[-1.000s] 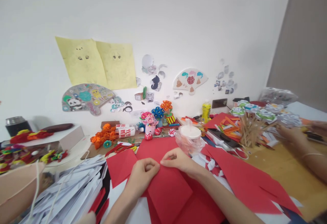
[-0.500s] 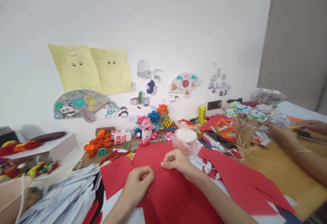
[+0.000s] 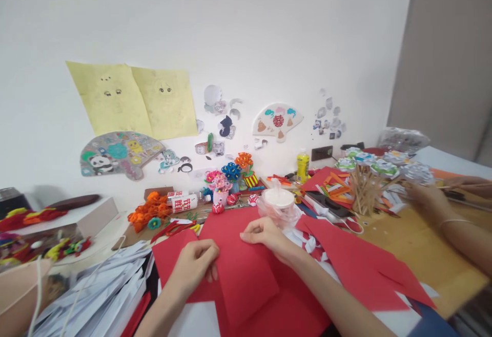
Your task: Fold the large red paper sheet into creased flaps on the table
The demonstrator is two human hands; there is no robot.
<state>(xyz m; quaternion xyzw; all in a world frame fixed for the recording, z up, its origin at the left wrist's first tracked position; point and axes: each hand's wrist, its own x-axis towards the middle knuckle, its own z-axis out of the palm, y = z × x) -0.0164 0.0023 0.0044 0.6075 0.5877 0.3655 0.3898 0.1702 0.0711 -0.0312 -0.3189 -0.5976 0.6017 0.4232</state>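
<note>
One red sheet (image 3: pixel 248 283) is held at 6 o'clock from view centre, over more red paper (image 3: pixel 357 260); those layers overlap, count cannot be told. The left hand (image 3: pixel 196 264) is placed at 7, by the sheet's left edge; its fingers are curled, but whether paper is gripped cannot be told. The right hand (image 3: pixel 269 235) is placed between 5 and 6; its fingers are narrowed, with the sheet's upper edge apparently pinched.

Change: a second ago the hands were nearly touching; the left has since been drawn away toward 7, so a gap is left between them. More of the top edge is thus exposed, and the sheet seems steadied mainly by the right.

Farther out: white folded strips (image 3: pixel 100 286) are heaped at 8, too many to count. One lidded tub (image 3: pixel 279 198), bagged in plastic, is set between 4 and 5. Three red-and-white balls (image 3: pixel 218 208) are lined up from 6 to 7. Two co-worker's hands (image 3: pixel 426 198) are seen at 3, blurred. One yellow bottle (image 3: pixel 303 168) is stood at 3. On the wall (image 3: pixel 246 29), two fans are mounted: panda fan (image 3: pixel 119 158) at 9, white fan (image 3: pixel 265 123) at 2. Two yellow sheets (image 3: pixel 107 109) are hung at 10.
</note>
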